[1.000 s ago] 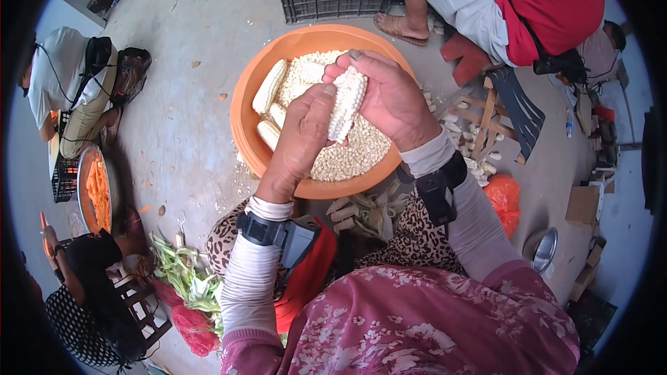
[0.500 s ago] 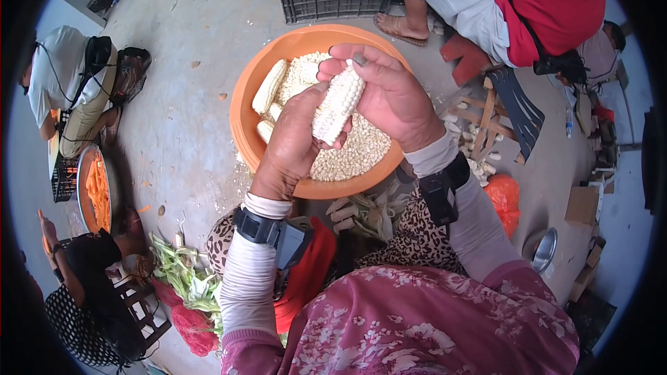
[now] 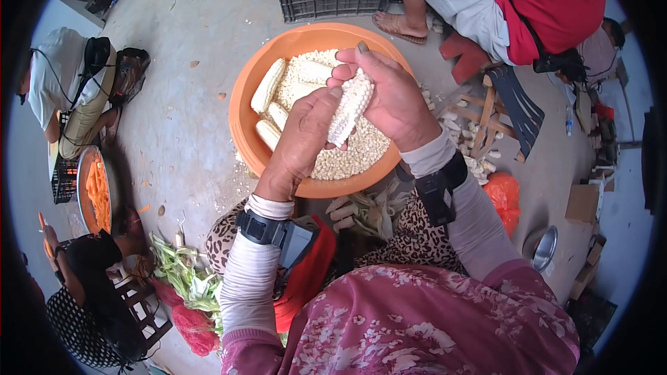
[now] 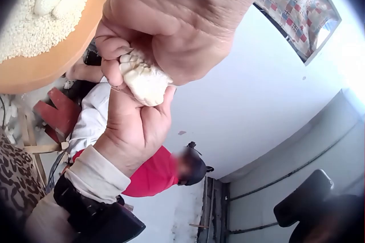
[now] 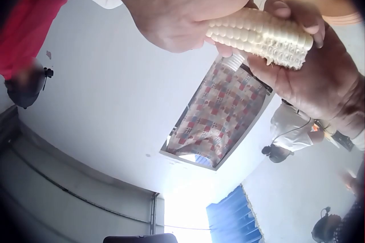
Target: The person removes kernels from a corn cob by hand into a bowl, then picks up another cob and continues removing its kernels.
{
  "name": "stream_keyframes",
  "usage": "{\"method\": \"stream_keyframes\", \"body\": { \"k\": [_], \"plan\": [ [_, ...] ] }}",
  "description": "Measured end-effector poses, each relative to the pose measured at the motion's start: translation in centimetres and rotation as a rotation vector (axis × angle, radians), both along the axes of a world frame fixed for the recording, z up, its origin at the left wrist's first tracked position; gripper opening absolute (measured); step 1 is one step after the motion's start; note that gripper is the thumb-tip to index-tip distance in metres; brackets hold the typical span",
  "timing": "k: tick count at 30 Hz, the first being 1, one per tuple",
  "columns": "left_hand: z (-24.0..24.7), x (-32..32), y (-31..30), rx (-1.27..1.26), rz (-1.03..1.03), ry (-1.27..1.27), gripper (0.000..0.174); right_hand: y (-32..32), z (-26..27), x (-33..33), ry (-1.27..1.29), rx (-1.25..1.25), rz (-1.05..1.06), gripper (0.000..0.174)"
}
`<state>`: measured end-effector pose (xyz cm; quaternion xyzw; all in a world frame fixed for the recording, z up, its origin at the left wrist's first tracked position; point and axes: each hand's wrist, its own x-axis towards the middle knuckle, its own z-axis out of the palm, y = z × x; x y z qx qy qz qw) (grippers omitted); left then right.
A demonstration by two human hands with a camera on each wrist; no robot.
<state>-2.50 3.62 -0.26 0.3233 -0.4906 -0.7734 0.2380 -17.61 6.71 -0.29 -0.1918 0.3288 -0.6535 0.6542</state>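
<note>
Over the basin [image 3: 240, 114], corn cob [image 3: 351, 105], shifted rightward

Readable text, all views: none; no word, brand, number or sign.
Brown cardboard box [image 3: 582, 204] at the right edge: too small to read.
Black strapped device [image 3: 436, 194] on the right wrist: no legible marking.
Cloth panel with red, beige and grey-blue squares [image 5: 219, 112]: pattern only, no legible characters.

Corn cob [image 3: 352, 106] shifted rightward from half a second ago, right thumb [image 3: 374, 64] higher
</note>
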Motion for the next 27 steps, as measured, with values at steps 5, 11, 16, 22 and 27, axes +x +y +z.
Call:
{"method": "stream_keyframes", "body": {
  "k": [5,11,16,22,27],
  "plan": [
    [0.5,0.5,-0.4,0.104,-0.013,0.052,0.035,-0.3,0.3,-0.2,-0.014,-0.068,0.035,0.030],
    [0.5,0.9,-0.8,0.250,0.029,0.125,0.035,-0.1,0.8,-0.1,0.026,-0.155,0.109,0.028],
    [0.5,1.1,-0.8,0.215,-0.002,0.087,0.036,-0.2,0.3,-0.3,0.056,-0.128,0.091,0.030],
    [0.3,0.9,-0.4,0.082,-0.032,0.033,0.037,-0.2,0.6,-0.5,0.056,-0.040,0.095,0.027],
    [0.5,0.6,0.1,-0.004,-0.010,-0.067,0.037,-0.4,0.0,0.2,0.170,0.014,0.014,0.027]
  ]
}}
